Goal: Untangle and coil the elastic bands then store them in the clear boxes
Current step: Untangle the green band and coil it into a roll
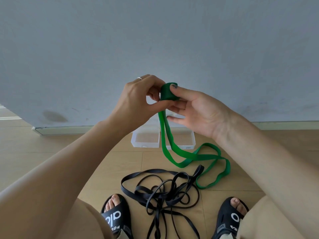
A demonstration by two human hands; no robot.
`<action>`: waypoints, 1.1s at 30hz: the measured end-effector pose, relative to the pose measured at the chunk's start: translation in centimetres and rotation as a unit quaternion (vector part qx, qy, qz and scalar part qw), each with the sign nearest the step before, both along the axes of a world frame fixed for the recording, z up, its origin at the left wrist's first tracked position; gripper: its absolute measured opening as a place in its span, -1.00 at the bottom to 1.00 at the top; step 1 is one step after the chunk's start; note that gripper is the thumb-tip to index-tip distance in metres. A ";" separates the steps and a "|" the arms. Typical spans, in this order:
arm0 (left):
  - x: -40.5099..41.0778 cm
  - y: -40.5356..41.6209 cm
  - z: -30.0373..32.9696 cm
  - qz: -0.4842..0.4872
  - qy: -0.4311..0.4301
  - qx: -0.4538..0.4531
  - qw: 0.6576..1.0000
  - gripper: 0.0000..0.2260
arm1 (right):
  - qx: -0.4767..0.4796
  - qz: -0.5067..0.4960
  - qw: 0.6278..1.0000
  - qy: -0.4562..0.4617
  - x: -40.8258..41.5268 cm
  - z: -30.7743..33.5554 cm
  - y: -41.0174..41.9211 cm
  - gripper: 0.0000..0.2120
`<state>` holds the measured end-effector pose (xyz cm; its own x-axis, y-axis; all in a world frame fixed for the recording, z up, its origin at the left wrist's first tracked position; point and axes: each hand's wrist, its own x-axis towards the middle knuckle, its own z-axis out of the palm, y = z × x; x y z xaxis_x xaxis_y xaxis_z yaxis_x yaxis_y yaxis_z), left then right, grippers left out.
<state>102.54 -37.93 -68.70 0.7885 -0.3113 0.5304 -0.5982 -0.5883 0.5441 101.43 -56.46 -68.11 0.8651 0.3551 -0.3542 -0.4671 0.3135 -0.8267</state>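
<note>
One green elastic band [174, 149]: flat, wide, started coil at top, two strands trailing to loose floor loops. Left hand [138, 99] and right hand [195, 109] both pinch the coil, raised before the wall. Two clear boxes [146, 138], open, side by side on the floor. One tangle of black bands [164, 192], count unclear, between two sandals [117, 216].

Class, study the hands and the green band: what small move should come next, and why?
Probably another wrap. Both the left hand and right hand hold a small coil at the top of the green band, but most of its length hangs to the floor, and the clear boxes wait empty.
</note>
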 end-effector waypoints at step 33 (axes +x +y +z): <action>0.4 -0.3 0.0 0.021 -0.029 0.070 0.997 -0.75 | -0.136 -0.033 0.987 -0.081 -0.4 -0.9 1.1 -0.79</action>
<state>102.89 -38.21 -68.67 0.7721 -0.3527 0.5286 -0.5990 -0.6819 0.4199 101.05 -55.31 -69.00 0.9364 0.2075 -0.2831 -0.3073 0.0954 -0.9468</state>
